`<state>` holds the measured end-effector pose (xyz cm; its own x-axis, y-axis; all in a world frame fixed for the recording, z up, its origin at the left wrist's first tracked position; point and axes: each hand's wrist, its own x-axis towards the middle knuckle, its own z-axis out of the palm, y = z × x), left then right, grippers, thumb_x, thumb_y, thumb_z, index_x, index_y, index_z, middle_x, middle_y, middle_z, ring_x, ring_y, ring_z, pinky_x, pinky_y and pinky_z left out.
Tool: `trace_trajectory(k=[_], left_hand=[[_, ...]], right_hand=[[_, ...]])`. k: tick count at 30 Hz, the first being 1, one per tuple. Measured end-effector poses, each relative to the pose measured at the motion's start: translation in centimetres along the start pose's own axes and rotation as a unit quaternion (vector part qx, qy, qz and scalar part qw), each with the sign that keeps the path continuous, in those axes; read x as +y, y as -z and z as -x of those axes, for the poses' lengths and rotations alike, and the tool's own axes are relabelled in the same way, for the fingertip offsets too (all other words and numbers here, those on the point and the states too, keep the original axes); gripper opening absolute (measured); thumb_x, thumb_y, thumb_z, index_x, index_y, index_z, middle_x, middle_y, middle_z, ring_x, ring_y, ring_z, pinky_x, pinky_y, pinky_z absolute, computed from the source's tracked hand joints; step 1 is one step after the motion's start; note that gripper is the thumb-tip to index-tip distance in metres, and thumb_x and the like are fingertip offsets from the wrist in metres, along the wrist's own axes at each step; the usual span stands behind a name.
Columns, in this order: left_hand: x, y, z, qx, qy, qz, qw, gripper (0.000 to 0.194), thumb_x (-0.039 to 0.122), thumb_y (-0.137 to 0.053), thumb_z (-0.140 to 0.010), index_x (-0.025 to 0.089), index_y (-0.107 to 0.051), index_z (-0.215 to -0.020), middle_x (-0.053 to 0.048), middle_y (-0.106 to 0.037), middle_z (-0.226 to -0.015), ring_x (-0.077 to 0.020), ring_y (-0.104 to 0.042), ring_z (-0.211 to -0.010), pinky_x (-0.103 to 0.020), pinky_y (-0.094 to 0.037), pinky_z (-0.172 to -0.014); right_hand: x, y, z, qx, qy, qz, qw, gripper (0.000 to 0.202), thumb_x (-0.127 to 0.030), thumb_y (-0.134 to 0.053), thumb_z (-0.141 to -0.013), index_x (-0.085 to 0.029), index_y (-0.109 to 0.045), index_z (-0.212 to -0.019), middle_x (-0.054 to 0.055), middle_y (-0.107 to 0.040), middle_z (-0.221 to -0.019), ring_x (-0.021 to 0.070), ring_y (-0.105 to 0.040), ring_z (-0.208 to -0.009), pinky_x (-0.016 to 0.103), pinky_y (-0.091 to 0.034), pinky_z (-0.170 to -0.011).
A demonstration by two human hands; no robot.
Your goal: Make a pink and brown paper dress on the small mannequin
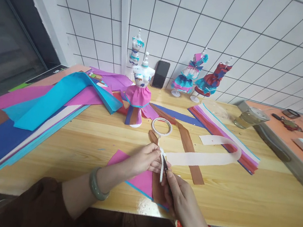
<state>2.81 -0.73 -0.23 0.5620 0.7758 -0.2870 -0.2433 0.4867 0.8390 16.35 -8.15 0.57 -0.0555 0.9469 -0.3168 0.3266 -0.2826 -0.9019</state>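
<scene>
Near the table's front edge, my left hand (pixel 148 157) pinches the gathered end of a white crepe paper strip (pixel 202 159). The strip runs out to the right and loops back on itself. My right hand (pixel 180 194) grips dark scissors (pixel 165 165), their blades against the white end at my left fingertips. A narrow white piece (pixel 161 173) hangs down beside the blades. Under both hands lie a pink paper piece (pixel 140 181) with a blue edge and a brown strip (pixel 157 192). Just beyond my fingers is a tape roll (pixel 154 123).
A mini dress form (pixel 143 77) in a pink skirt stands behind the tape. More dressed forms (pixel 188 73) and a phone (pixel 161 74) are along the wall. Crepe paper strips (pixel 51 100) cover the left; a striped stack (pixel 230 146) and a cup (pixel 251 117) are right.
</scene>
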Motion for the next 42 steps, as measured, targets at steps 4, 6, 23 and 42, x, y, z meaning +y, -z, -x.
trace_trajectory(k=[4,6,23,42], left_hand=[[0.1,0.0,0.0,0.001,0.003,0.001,1.0,0.02,0.035,-0.047,-0.084,0.018,-0.037,-0.083,-0.007,-0.065,-0.077,-0.0138,-0.064,-0.064,-0.034,-0.048,-0.072],[0.1,0.0,0.0,0.007,0.0,0.0,1.0,0.022,0.037,-0.048,-0.084,0.019,-0.037,-0.084,-0.006,-0.065,-0.076,-0.0136,-0.064,-0.064,-0.034,-0.048,-0.072],[0.1,-0.3,0.1,0.009,-0.01,0.0,1.0,0.03,0.041,-0.055,-0.077,0.017,-0.037,-0.08,-0.006,-0.064,-0.076,-0.0124,-0.061,-0.058,-0.031,-0.049,-0.062],[-0.1,-0.6,0.2,-0.003,-0.014,-0.004,1.0,0.033,0.043,-0.057,-0.074,0.018,-0.035,-0.077,0.008,-0.048,-0.055,-0.0054,-0.05,-0.045,-0.023,-0.042,-0.054]], right_hand=[[0.0,0.0,0.1,-0.002,-0.002,-0.001,1.0,0.046,-0.056,-0.029,-0.087,-0.018,-0.044,-0.065,-0.006,-0.038,-0.039,0.0085,-0.036,-0.036,0.021,-0.027,-0.039],[-0.1,0.0,0.3,-0.008,-0.01,0.001,1.0,0.046,-0.056,-0.028,-0.087,-0.018,-0.044,-0.066,-0.007,-0.037,-0.039,0.0081,-0.034,-0.035,0.02,-0.026,-0.038],[-1.0,-0.1,0.2,-0.004,-0.003,0.027,1.0,0.058,-0.058,-0.023,-0.087,-0.02,-0.04,-0.047,-0.003,-0.04,-0.036,0.0094,-0.04,-0.035,0.022,-0.03,-0.041],[-1.6,-0.5,-0.8,0.005,0.002,-0.016,1.0,0.062,-0.063,-0.021,-0.085,-0.019,-0.039,-0.044,-0.004,-0.038,-0.032,0.008,-0.039,-0.029,0.021,-0.028,-0.036]])
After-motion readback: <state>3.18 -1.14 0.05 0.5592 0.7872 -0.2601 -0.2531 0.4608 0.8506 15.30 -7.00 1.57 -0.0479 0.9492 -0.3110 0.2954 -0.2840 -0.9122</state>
